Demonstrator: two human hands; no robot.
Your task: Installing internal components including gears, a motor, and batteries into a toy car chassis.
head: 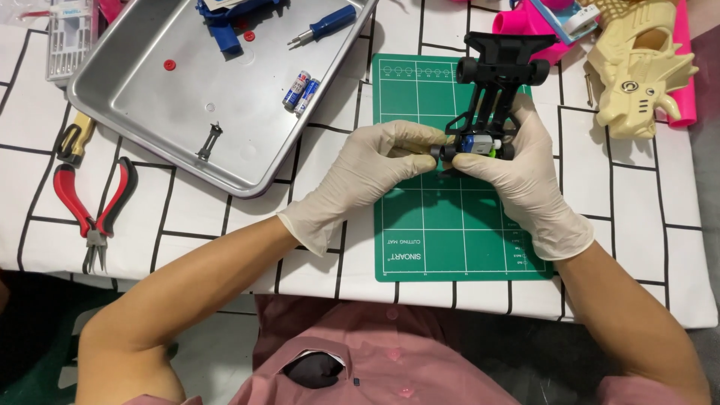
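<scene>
- The left hand (367, 176), in a cream glove, pinches the near end of a black toy car chassis (491, 97) with closed fingertips, over a green cutting mat (450, 232).
- The right hand (525, 180), gloved alike, has its grip wrapped shut around the same end of the chassis, where a small silver-blue motor (474, 144) and a bit of lime green show.
- The chassis points away from the person; its far wheels lie at the mat's far edge.
- The mat bears white grid lines and a small white label along its near edge; it lies on a counter (637, 247) covered in white cloth with black lines.
- To the left, a metal tray (150, 105) holds two blue-and-white batteries (301, 91) with red bands, a blue-handled screwdriver (326, 24), a blue part and small red discs.
- Red-handled pliers (94, 210) lie left of the tray.
- A cream plastic toy shell (637, 67) lies at the far right on a pink piece.
</scene>
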